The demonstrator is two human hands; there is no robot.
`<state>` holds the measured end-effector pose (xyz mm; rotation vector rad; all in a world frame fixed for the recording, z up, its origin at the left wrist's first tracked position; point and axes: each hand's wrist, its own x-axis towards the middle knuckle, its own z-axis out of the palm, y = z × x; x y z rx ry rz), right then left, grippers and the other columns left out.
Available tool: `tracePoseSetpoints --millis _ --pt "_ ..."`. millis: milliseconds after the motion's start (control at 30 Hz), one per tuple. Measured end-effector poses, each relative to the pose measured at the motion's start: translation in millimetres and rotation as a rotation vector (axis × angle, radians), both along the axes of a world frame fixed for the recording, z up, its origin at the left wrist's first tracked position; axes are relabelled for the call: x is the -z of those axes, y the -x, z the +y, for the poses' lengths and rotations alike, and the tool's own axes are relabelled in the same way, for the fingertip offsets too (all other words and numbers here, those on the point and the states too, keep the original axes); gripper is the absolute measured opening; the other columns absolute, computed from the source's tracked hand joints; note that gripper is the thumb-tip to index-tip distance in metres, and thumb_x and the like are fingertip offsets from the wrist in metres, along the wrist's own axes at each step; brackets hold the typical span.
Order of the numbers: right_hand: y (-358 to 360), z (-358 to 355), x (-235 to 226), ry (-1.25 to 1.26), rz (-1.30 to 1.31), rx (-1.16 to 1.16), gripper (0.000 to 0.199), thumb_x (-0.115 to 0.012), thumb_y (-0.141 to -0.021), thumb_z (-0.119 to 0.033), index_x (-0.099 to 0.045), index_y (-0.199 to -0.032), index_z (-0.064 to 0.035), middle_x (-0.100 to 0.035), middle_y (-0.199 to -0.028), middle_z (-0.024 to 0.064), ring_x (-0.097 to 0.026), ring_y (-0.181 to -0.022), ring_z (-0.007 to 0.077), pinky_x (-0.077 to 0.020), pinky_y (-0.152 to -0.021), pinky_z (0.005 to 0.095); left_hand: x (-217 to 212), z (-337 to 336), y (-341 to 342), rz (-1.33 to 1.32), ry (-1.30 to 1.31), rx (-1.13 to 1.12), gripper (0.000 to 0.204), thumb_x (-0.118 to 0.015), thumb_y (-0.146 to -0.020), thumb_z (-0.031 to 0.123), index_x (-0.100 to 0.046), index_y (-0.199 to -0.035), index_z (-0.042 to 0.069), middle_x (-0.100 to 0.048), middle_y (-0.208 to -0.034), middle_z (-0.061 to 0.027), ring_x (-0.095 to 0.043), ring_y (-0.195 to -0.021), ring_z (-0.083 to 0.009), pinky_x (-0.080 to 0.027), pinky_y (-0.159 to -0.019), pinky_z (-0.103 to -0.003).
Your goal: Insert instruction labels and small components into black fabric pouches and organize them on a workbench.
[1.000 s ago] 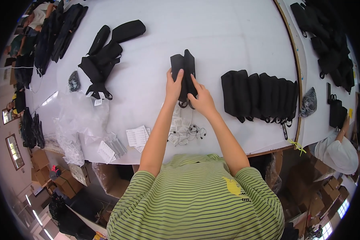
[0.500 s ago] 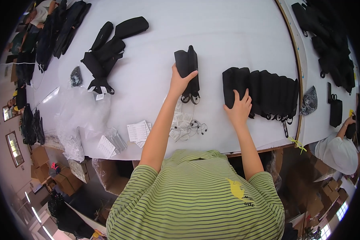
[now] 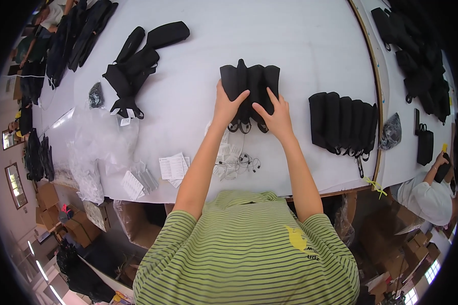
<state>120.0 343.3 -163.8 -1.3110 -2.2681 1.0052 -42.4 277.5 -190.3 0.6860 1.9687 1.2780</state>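
Note:
In the middle of the white table, several small black fabric pouches [image 3: 249, 79] stand side by side with loops at their near ends. My left hand [image 3: 226, 108] grips the left side of this group, thumb across the front. On its right side, my right hand [image 3: 277, 114] is closed around a pouch, thumb and fingers apart across the fabric. Farther right, a row of similar black pouches [image 3: 343, 123] stands pressed together, untouched. White tags with black strings [image 3: 239, 161] lie just below my hands, partly hidden behind my left forearm.
Stacks of printed white tags [image 3: 173, 168] and clear plastic bags [image 3: 104, 142] lie to the left. Beyond them is a loose pile of black pouches [image 3: 132, 71]. A wooden strip [image 3: 377, 91] edges the table at right. A co-worker in white [image 3: 425, 195] sits beyond it.
My right hand has left the right-hand row and moved left with black pouches, which now stand against those in my left hand. The row at right is shorter.

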Motion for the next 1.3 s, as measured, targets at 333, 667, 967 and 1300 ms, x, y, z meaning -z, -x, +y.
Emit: tracePoseSetpoints --millis 333,667,967,1300 --pt "-40.5 45.9 41.8 1.041 0.807 0.307 0.049 -0.047 -0.081 -0.002 -0.054 -0.128 -0.0120 -0.056 -0.119 0.0115 -0.059 -0.099 0.0181 -0.0472 -0.086 0.0292 -27.9 14.6 -20.8 0.432 0.127 0.117 0.111 -0.079 -0.067 0.045 -0.010 -0.145 0.007 -0.015 -0.146 -0.0289 -0.030 -0.130 -0.0449 -0.035 -0.103 -0.046" --pt "-7.9 15.2 56.1 0.643 0.556 0.255 0.051 -0.057 -0.091 -0.028 -0.043 -0.137 -0.0102 -0.051 -0.128 0.0144 -0.052 -0.112 0.0202 -0.0418 -0.094 0.0309 -19.1 18.2 -18.8 0.338 0.091 0.120 0.104 -0.078 -0.069 0.025 -0.009 -0.145 0.008 -0.011 -0.146 -0.0300 -0.028 -0.131 -0.0460 -0.036 -0.104 -0.045" --pt "13.6 0.4 46.4 0.505 0.505 0.153 0.055 -0.055 -0.092 -0.032 -0.040 -0.138 -0.0054 -0.054 -0.123 0.0163 -0.049 -0.117 0.0254 -0.0367 -0.100 0.0334 -20.1 6.9 -14.3 0.228 0.071 0.052 0.110 -0.078 -0.067 0.045 -0.010 -0.145 0.007 -0.011 -0.145 -0.0314 -0.033 -0.129 -0.0452 -0.041 -0.100 -0.043" --pt "14.2 -7.9 47.5 0.288 0.307 0.070 0.065 -0.061 -0.086 -0.033 -0.037 -0.140 -0.0081 -0.048 -0.130 0.0205 -0.046 -0.119 0.0368 -0.0372 -0.100 0.0420 -13.6 1.8 -5.8 0.341 0.106 0.079 0.111 -0.080 -0.067 0.040 -0.009 -0.145 0.006 -0.015 -0.143 -0.0312 -0.036 -0.127 -0.0431 -0.040 -0.100 -0.043"
